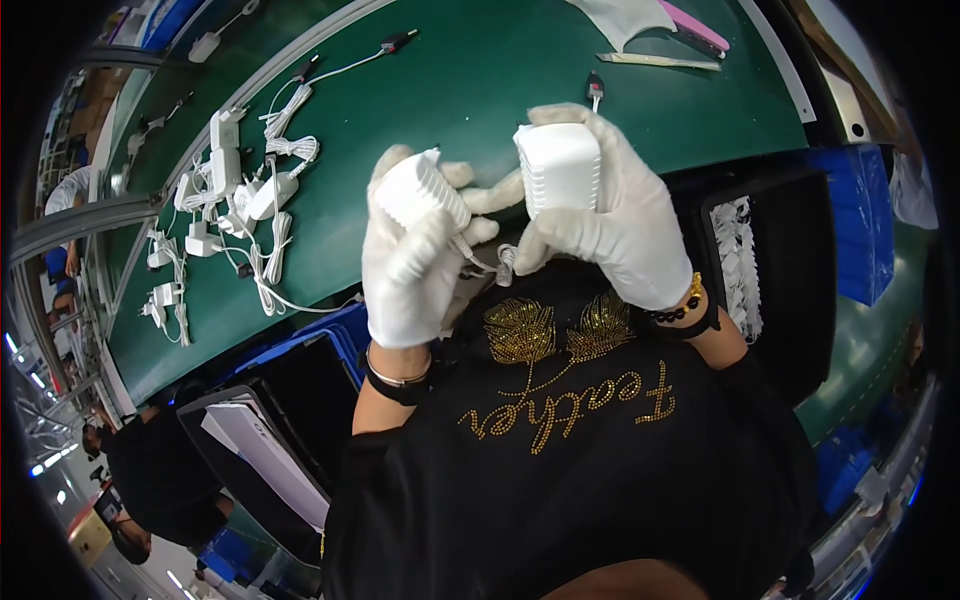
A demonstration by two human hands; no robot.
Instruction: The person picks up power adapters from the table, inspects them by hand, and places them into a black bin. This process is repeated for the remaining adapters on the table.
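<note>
Both my hands wear white gloves and are raised over the near edge of the green workbench. My left hand (408, 255) is closed round a white power adapter (424, 192) with ribbed sides, its cable (474, 256) leaving the lower end. In my right hand (630, 215) I grip a second white power adapter (562, 165), its broad smooth face turned up and its side ribbed. A bundled white cable (506, 262) hangs between my hands. Just above the right glove, a cable end with a dark plug (596, 88) shows on the bench.
On the left of the green bench (450, 85) lies a pile of white adapters (225, 170) with coiled cables. A pink-handled tool (695, 28) and a thin pale strip (660, 62) lie at the far right. Black bins (790, 270) and a blue bin (855, 220) flank me.
</note>
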